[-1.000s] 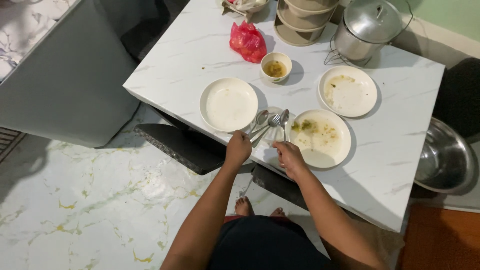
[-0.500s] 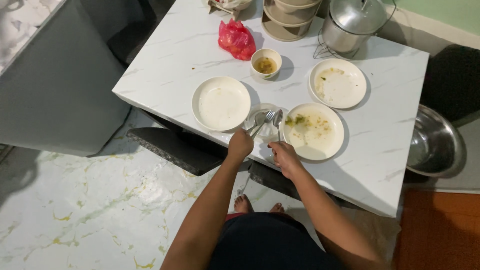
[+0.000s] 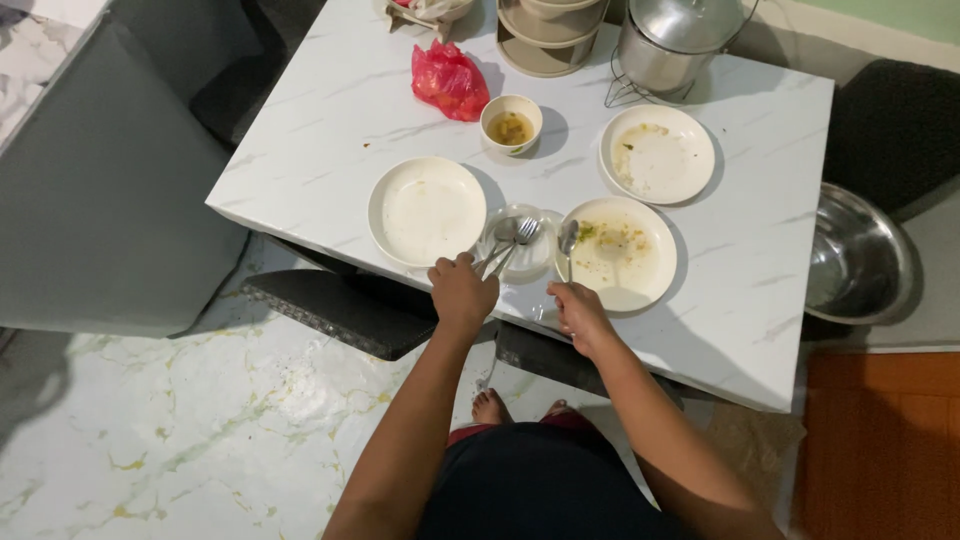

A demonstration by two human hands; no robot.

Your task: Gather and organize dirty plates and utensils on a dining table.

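White grey-veined marble table [image 3: 330,130], cream plates [image 3: 427,210], crumpled red bag [image 3: 450,80], silver spoons [image 3: 505,240].

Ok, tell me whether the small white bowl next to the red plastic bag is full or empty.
Neither: the small white bowl stands upright, holding a shallow yellowish-brown remnant at its bottom, well below the rim.

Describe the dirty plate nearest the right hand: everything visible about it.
The plate is round, cream-white, shallow, with a raised rim; it looks like melamine or ceramic. It lies flat near the front edge of the white marble-look table. Yellowish and green food smears cover its upper left part; the rest is mostly bare. A metal spoon, its handle held by the right hand, has its bowl at the plate's left rim. Nothing else touches it.
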